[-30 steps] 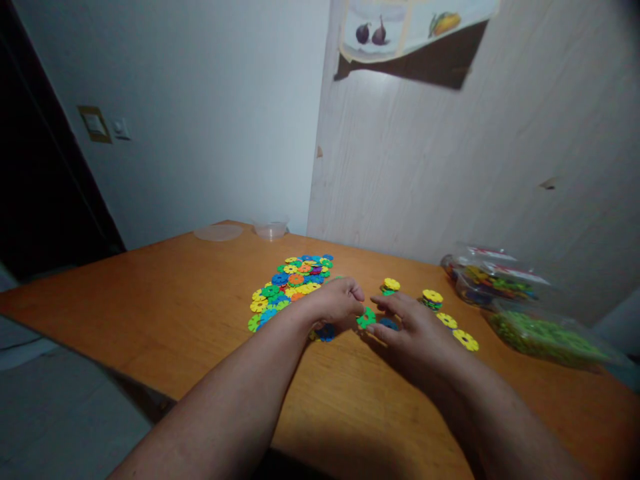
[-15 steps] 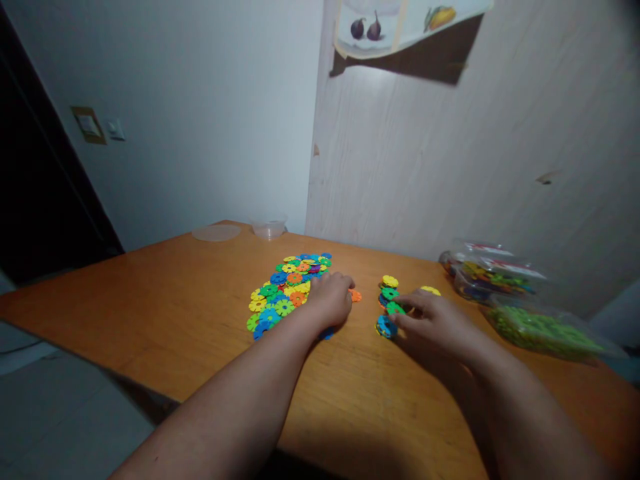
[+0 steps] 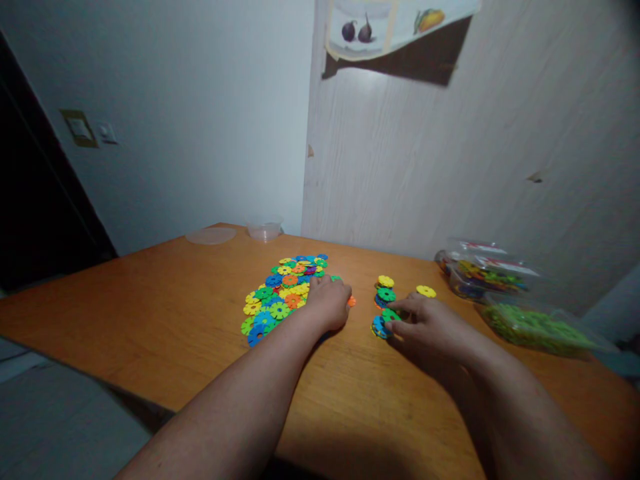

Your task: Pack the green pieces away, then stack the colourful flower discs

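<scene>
Dozens of flat plastic flower-shaped discs in yellow, green, blue and orange [image 3: 280, 293] lie spread in a loose pile on the orange wooden bench [image 3: 150, 300], all within easy reach of both arms, which looks like why they're dumped mid-bench. The left hand [image 3: 327, 303] rests knuckles-up on the pile's right edge, fingers curled down over a few discs; can't tell if its grip has actually closed on one, though an orange disc [image 3: 352, 301] peeks out just beside the fingertips. The right hand [image 3: 425, 327] lies low and palm-down, its grip pinching a green disc [image 3: 391, 314] between thumb and forefinger, right above a short blue-and-green stack of discs [image 3: 379, 327]. Two more little stacks sit just behind: one green-topped [image 3: 386, 294], one yellow-topped [image 3: 385, 281], plus a lone yellow disc [image 3: 426, 291]. So sorted stuff sits right, loose stuff left, I guess. Both forearms stretch forward, roughly parallel. Clear plastic bags of more pieces [image 3: 500, 283] slump near the wall, and a clear tub [image 3: 264, 230] with a lid [image 3: 211, 235] sits at the far end.
</scene>
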{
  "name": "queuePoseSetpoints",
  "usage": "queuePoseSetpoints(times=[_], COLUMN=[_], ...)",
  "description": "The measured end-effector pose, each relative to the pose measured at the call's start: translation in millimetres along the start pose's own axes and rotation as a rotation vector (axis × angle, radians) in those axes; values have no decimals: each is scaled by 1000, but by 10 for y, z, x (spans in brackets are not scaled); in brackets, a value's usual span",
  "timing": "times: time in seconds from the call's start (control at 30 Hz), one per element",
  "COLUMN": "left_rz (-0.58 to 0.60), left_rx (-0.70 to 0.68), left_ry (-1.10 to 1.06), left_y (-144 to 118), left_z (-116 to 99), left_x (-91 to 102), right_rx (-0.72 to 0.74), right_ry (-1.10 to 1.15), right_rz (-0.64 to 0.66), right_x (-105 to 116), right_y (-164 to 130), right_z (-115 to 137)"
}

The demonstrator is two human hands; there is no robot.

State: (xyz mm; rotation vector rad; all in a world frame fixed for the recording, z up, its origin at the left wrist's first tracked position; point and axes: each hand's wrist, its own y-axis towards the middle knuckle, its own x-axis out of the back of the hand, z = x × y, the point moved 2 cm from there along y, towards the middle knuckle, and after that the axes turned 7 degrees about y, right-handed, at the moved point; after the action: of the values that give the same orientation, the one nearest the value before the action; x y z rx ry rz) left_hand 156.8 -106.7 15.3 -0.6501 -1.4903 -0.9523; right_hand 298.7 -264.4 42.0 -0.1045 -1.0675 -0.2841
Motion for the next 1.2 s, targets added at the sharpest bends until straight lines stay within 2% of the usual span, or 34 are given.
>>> queuePoseSetpoints(times=[0.23,0.37,0.5,0.67,0.77,0.83,0.93,1.07,1.13,1.2], left_rz=[21,0,-38,56,115,131,107,-12,-23,0], left_rx=[55,49,118,230,208,187,158,116,71,44], left_ry=[-51,-172,-472,-1004,-1232,-1304,-1214,-664,-399,-235], left_y=[-29,-20,36,31,-23,-41,-18,41,45,33], left_z=[-1,19,43,-44,-135,-171,-161,-56,-17,2], left_x=[77,62,29,112,203,222,164,48,20,12], right_rx=[74,80,32,191,242,231,133,-8,-36,-60], right_ry=[-63,-78,-19,27,33,43,80,151,170,170], right_rz=[-23,4,-122,-249,-238,-215,-215,-207,-154,-92], right_x=[-78,-113,-81,-100,-136,-133,-72,22,20,-21], right_y=[-4,21,38,43,33,25,14,-5,-13,-15], right_z=[47,37,22,159,262,292,236,75,19,-20])
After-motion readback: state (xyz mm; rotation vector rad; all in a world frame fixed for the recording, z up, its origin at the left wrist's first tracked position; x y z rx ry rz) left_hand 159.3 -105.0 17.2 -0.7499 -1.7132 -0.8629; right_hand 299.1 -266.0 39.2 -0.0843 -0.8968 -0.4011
